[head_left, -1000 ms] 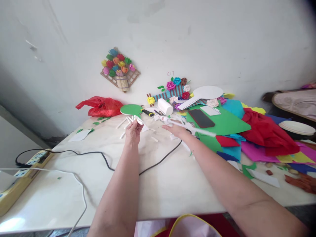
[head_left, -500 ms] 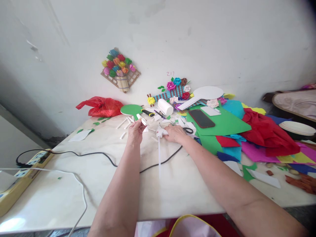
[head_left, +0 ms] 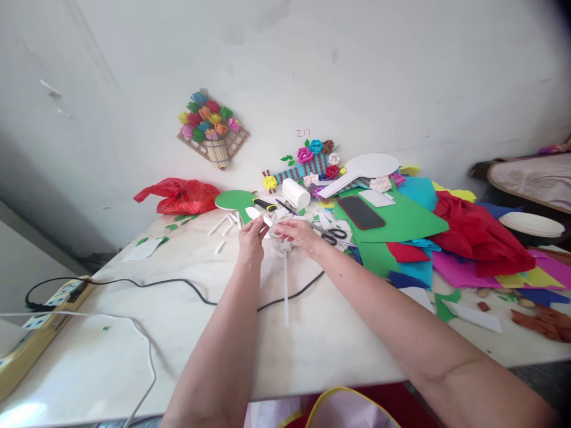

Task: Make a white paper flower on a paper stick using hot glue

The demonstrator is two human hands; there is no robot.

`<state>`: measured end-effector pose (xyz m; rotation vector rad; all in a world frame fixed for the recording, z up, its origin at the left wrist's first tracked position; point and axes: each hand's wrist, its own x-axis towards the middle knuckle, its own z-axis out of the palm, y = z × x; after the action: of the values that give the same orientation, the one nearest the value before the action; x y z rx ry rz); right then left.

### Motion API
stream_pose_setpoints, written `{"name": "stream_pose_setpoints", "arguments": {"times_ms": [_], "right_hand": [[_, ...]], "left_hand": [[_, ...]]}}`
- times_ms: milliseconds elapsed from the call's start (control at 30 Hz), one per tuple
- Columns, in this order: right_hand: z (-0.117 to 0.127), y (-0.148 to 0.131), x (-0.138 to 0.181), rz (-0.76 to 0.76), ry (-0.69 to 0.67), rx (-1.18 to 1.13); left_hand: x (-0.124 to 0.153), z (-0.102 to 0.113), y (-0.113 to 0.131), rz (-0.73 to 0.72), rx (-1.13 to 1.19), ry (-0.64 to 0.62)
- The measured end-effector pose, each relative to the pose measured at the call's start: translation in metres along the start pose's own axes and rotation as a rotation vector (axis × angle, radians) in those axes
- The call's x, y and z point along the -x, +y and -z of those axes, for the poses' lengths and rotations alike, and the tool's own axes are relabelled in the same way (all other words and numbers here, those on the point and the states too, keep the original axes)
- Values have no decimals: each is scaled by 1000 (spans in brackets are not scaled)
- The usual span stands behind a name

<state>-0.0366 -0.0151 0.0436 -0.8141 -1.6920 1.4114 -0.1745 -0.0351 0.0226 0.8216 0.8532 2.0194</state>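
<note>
My left hand (head_left: 251, 239) is raised over the table and pinches a small white paper roll (head_left: 266, 219) at its fingertips. My right hand (head_left: 300, 233) reaches in from the right, and its fingertips close on the other end of the same roll. Just below the two hands a white glue gun (head_left: 285, 245) lies on the white table (head_left: 187, 333), its long glue stick (head_left: 286, 291) pointing toward me and its black cord (head_left: 178, 284) running off to the left. More short white rolls (head_left: 222, 226) are scattered behind my left hand.
Scissors (head_left: 329, 236), a dark phone (head_left: 360, 212) on green paper (head_left: 404, 221), a white tape roll (head_left: 296, 192), a red bag (head_left: 181, 195) and heaps of coloured paper and red cloth (head_left: 482, 235) fill the back and right. A power strip (head_left: 42, 312) sits at the left edge.
My right hand has put the glue gun down on the table and moved left to the paper roll in my left hand. My left hand has stayed nearly still.
</note>
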Motion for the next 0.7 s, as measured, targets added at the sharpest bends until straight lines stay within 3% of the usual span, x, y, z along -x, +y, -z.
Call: {"name": "stream_pose_setpoints", "arguments": {"times_ms": [100, 267, 700], "right_hand": [[-13, 4, 1, -42, 41, -226], [-23, 9, 0, 5, 165, -396], [-27, 9, -1, 16, 264, -538]], "left_hand": [[5, -8, -3, -1, -6, -5], [13, -20, -5, 5, -18, 6], [19, -30, -10, 2, 6, 53]]}}
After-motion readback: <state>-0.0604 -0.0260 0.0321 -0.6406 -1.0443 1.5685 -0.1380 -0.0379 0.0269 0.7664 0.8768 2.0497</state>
